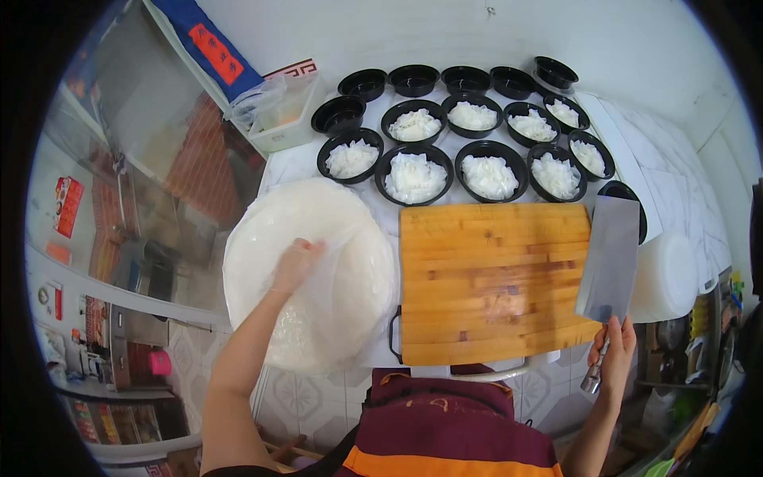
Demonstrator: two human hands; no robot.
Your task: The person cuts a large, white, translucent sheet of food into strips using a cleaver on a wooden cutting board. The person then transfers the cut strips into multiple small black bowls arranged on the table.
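A large round stack of thin, glossy white sheets, perhaps rice noodle sheets, lies at the left of the worktop. Above it, the fingers of my left hand pinch the edge of a translucent top sheet, which is partly lifted. My right hand grips the metal handle of a Chinese cleaver. Its broad blade points away from me, over the right edge of a wooden cutting board. The board's surface bears damp marks.
Black bowls hold white noodle strips beyond the board; behind them stand several bare black bowls. A white tub sits right of the cleaver. Back left is a plastic bin beside a glass panel.
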